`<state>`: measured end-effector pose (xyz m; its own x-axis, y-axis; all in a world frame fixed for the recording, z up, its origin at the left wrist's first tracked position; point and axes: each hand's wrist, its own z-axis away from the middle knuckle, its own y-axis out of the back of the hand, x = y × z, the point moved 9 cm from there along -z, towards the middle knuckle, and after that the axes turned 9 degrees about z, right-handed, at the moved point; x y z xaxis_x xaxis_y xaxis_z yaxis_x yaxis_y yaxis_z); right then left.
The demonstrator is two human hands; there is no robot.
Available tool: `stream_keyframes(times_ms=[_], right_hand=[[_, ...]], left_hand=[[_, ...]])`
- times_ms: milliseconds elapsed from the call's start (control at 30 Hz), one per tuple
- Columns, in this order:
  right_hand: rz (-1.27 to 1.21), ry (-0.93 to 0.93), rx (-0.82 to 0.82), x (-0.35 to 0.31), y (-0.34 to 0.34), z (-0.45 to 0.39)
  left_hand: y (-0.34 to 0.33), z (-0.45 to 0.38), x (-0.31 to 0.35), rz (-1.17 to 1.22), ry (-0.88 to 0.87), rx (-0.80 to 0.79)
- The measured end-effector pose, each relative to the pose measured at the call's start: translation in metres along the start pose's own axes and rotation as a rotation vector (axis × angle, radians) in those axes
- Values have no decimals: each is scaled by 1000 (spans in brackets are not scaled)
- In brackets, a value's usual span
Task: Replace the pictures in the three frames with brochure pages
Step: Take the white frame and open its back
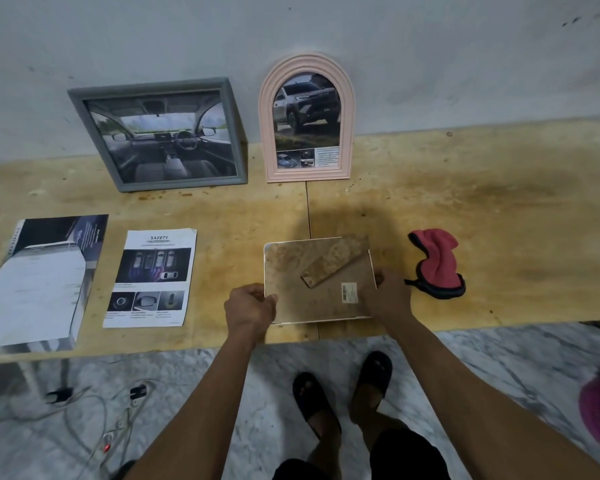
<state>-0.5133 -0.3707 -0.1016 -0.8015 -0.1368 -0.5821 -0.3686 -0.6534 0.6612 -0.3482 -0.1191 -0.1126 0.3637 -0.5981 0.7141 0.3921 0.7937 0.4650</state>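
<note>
Matt, stained plywood table [465, 202] (rough-looking), glossy paper brochure page [153, 278], fuzzy red cloth [437, 265]

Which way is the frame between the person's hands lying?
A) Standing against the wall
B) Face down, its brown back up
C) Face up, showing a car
B: the white frame lies flat with its brown backing and folding stand up, left hand and right hand gripping its sides.

frames [321, 289]: 3 | brochure pages [151, 277]: 2 | cloth [435, 268]: 1 | hands [252, 310]: 2
</note>
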Motion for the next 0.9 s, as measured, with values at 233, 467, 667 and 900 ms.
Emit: stream_keyframes(times_ms=[233, 467, 667, 900], right_hand=[[60, 24, 0, 2, -8, -4], [213, 172, 86, -10, -9, -2], [288, 342, 90, -16, -32, 0], [440, 339, 137, -11, -47, 0]], left_hand=[[-5, 3, 8, -181, -66, 19], [-21, -8, 43, -334, -374, 30], [-42, -18, 50, -457, -474, 56], [-44, -26, 50, -475, -388, 139]])
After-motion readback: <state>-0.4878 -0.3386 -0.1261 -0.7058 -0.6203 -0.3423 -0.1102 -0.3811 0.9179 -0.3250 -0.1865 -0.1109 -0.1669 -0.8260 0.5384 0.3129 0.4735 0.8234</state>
